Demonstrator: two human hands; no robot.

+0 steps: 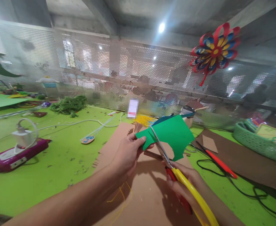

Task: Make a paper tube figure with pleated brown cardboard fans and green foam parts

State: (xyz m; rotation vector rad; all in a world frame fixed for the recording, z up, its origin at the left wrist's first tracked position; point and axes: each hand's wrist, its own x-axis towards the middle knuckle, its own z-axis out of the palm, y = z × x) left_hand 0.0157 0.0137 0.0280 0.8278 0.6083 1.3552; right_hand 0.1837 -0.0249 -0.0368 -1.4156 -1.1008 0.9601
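Green sheet (173, 131) was being cut with scissors (175, 172) above the brown cardboard (142, 197) on the bench (64, 179).
Its narrow end was pinched by the left fingers (141, 142), and the handles were gripped by the right fingers (175, 185), with the blades set across the sheet near the pinched end. A trimming cut was apparently in hand; by judgement, the sheet needed to be held taut and the left fingers kept clear of the tips.

paper (172, 130) over cardboard (140, 191); power strip (18, 159) left, basket (257, 141) right.
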